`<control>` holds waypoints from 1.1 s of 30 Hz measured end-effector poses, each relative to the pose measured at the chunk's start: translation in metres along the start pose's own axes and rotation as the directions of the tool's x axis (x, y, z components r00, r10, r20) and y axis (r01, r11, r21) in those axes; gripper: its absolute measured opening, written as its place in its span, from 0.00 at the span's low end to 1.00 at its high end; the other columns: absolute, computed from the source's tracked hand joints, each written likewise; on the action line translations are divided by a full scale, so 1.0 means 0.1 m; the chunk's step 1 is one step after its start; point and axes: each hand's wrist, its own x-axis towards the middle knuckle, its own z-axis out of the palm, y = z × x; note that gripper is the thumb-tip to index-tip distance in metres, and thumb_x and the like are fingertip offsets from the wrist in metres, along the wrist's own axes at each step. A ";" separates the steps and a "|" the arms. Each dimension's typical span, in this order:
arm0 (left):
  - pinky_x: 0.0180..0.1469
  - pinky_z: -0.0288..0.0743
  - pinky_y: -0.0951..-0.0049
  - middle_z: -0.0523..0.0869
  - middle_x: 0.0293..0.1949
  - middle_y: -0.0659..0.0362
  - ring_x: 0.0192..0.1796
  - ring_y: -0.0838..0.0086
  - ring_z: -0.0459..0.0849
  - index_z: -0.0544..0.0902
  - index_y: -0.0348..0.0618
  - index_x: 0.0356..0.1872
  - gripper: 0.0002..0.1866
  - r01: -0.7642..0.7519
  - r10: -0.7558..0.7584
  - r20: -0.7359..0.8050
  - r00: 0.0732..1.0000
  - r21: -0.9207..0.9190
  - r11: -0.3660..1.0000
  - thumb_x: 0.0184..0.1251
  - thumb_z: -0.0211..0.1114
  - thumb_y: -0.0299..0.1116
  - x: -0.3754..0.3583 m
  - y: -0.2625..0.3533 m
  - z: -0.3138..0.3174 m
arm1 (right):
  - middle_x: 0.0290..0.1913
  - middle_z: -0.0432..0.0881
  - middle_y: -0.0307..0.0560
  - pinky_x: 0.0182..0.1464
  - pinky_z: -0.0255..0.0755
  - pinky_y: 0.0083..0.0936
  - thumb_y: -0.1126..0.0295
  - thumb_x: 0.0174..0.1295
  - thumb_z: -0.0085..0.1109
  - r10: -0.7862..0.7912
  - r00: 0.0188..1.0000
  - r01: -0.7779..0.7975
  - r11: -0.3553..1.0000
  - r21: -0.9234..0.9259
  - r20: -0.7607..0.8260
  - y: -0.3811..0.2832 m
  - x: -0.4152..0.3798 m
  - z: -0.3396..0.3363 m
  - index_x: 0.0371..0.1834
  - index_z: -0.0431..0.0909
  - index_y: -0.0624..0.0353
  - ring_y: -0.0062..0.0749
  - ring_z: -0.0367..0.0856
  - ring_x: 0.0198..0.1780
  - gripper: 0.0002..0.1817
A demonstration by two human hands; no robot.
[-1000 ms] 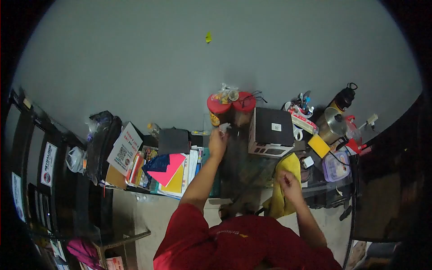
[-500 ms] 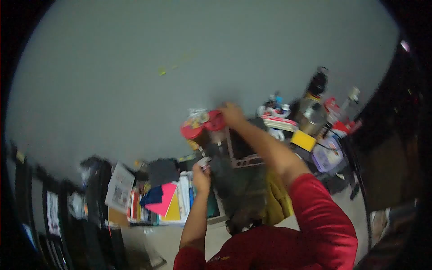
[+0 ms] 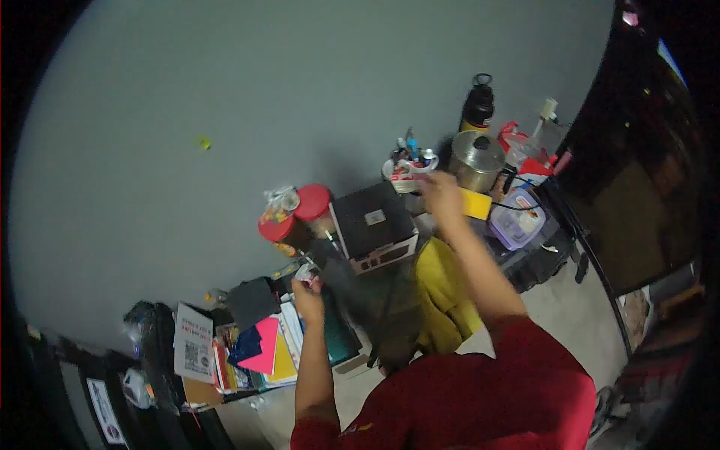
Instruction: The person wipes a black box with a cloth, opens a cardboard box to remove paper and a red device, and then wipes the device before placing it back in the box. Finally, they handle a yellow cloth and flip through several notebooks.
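Observation:
My left hand (image 3: 308,294) is closed round a small crumpled white and reddish item (image 3: 306,274), in front of two red-lidded jars (image 3: 313,202). My right hand (image 3: 442,196) reaches over the things right of a black box (image 3: 373,219); its fingers are at a red and white packet (image 3: 409,178) below a white cup of small items (image 3: 411,163). Blur hides whether the fingers grip the packet. Beside that hand lies a yellow block (image 3: 475,204).
At the right stand a metal pot (image 3: 477,156), a black bottle (image 3: 478,106) and a purple-edged plastic container (image 3: 517,219). A yellow cloth (image 3: 442,296) hangs at the front. Books and papers (image 3: 259,346) fill the left, beside a printed sheet (image 3: 194,343).
My right hand has left the red jar lid and moved right to the red and white packet. The view has shifted, and my left hand keeps its small item.

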 end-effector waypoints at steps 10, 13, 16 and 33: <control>0.56 0.62 0.63 0.66 0.53 0.44 0.54 0.54 0.68 0.65 0.34 0.53 0.28 -0.201 0.191 -0.219 0.957 -0.027 0.979 0.46 0.60 0.20 0.07 0.33 -0.15 | 0.36 0.76 0.62 0.42 0.69 0.41 0.70 0.48 0.53 0.398 0.895 -0.254 0.827 -0.501 0.203 2.01 -1.53 -0.91 0.34 0.74 0.64 0.55 0.74 0.40 0.11; 0.56 0.62 0.63 0.67 0.53 0.46 0.53 0.56 0.69 0.64 0.35 0.54 0.27 -0.210 0.171 -0.295 0.940 -0.108 0.972 0.48 0.59 0.20 0.26 0.65 -0.24 | 0.39 0.74 0.61 0.44 0.68 0.40 0.71 0.47 0.54 0.365 0.905 -0.227 0.850 -0.476 0.220 2.25 -1.59 -0.75 0.38 0.73 0.63 0.55 0.73 0.43 0.14; 0.53 0.64 0.65 0.71 0.47 0.50 0.51 0.65 0.71 0.66 0.37 0.53 0.22 -0.021 -0.037 -0.073 0.997 -0.668 0.744 0.56 0.58 0.26 0.53 0.82 0.03 | 0.44 0.72 0.60 0.46 0.67 0.41 0.72 0.46 0.56 0.433 0.877 -0.259 0.792 -0.553 0.209 1.82 -1.44 -0.73 0.42 0.71 0.63 0.54 0.70 0.48 0.17; 0.30 0.74 0.67 0.80 0.26 0.53 0.22 0.65 0.78 0.79 0.34 0.22 0.18 -0.059 0.064 -0.010 0.998 0.280 0.958 0.54 0.59 0.44 1.27 0.65 0.98 | 0.48 0.69 0.37 0.46 0.63 0.26 0.56 0.58 0.54 0.361 0.720 -0.659 0.621 0.423 0.593 0.26 -0.89 0.13 0.59 0.61 0.52 0.23 0.67 0.49 0.27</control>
